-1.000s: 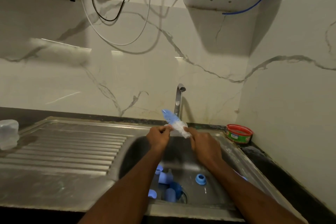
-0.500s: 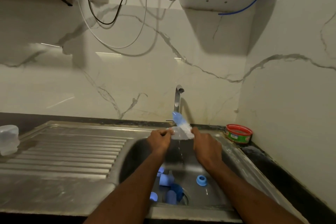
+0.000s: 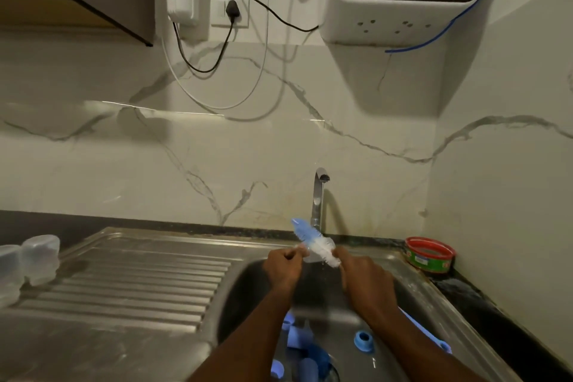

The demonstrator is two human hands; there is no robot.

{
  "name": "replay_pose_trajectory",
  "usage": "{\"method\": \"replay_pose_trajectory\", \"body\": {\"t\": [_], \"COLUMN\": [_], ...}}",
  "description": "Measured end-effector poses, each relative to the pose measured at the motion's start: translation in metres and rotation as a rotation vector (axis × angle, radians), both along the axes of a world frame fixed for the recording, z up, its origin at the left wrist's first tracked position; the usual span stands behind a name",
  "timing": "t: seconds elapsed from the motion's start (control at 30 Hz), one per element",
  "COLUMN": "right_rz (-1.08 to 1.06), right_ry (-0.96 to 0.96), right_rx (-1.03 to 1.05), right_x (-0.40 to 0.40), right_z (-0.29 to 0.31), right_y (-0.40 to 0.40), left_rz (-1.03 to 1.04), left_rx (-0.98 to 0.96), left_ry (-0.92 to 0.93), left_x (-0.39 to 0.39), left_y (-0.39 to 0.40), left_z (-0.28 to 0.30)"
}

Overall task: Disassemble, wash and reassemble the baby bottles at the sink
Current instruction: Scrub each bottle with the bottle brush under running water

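Two bare hands met above a steel sink (image 3: 415, 285), just in front of one tap (image 3: 319, 195). The left hand (image 3: 283, 267) was clenched around a small clear part (image 3: 311, 257), too blurred to name for sure. The right hand (image 3: 366, 279) gripped one brush (image 3: 313, 242), its white and blue bristles slanting up to the left across the clear part; the handle was hidden inside the fist. A thin trickle of water seemed to fall below the brush, though it was hard to make out.

In the basin lay several blue bottle parts. One blue ring (image 3: 363, 341) sat apart on the basin floor to the right. A cluster of blue pieces (image 3: 302, 347) lay near the drain, partly covered by the left forearm and cut off by the bottom edge, so they could not be counted. A long blue item (image 3: 424, 335) lay along the right wall of the basin, half hidden behind the right forearm.

On the drainboard (image 3: 124, 282) at far left stood two clear containers (image 3: 29, 260), one cut off by the edge. One red and green tin (image 3: 429, 256) sat at the sink's right corner. On the marble wall hung one white purifier (image 3: 400, 3), cropped at the top, one socket (image 3: 230, 9) with a black plug, and several loose cables
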State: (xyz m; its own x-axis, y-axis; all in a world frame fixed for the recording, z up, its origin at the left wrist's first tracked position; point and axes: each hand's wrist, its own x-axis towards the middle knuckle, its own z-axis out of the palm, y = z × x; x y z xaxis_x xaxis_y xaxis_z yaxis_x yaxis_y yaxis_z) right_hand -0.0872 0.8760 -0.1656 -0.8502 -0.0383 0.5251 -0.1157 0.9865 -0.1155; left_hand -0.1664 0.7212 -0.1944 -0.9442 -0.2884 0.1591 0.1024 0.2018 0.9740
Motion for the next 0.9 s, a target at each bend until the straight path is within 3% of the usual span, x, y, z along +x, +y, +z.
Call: {"method": "replay_pose_trajectory", "body": {"t": [0.1,0.27,0.33,0.43,0.6,0.8,0.9], "right_rz": [-0.109,0.03,-0.027,-0.058,0.021,-0.02,-0.078], "right_ry": [-0.047,-0.042,-0.037,-0.27,-0.017,0.072,0.071], "right_rx": [-0.045,-0.01,-0.043,-0.225,-0.332,-0.468,-0.463], "right_x": [-0.006,0.0,-0.016,-0.03,-0.012,-0.019,-0.021], "right_z": [0.001,-0.002,-0.001,0.003,0.005,0.002,0.005], "right_y": [0.011,-0.001,0.004,0.018,0.013,0.013,0.019], "left_rz": [-0.036,-0.022,-0.022,-0.07,-0.185,-0.365,-0.483], "left_rx": [0.019,0.033,0.057,0.089,0.243,0.097,-0.317], "left_ry": [0.014,0.002,-0.005,0.012,0.019,0.097,0.212], "left_x": [0.002,-0.005,-0.002,0.004,0.006,0.013,0.013], "left_y": [0.004,-0.002,-0.001,0.002,0.004,0.007,0.003], "left_z": [-0.001,0.002,0.001,0.001,0.005,0.007,0.004]}}
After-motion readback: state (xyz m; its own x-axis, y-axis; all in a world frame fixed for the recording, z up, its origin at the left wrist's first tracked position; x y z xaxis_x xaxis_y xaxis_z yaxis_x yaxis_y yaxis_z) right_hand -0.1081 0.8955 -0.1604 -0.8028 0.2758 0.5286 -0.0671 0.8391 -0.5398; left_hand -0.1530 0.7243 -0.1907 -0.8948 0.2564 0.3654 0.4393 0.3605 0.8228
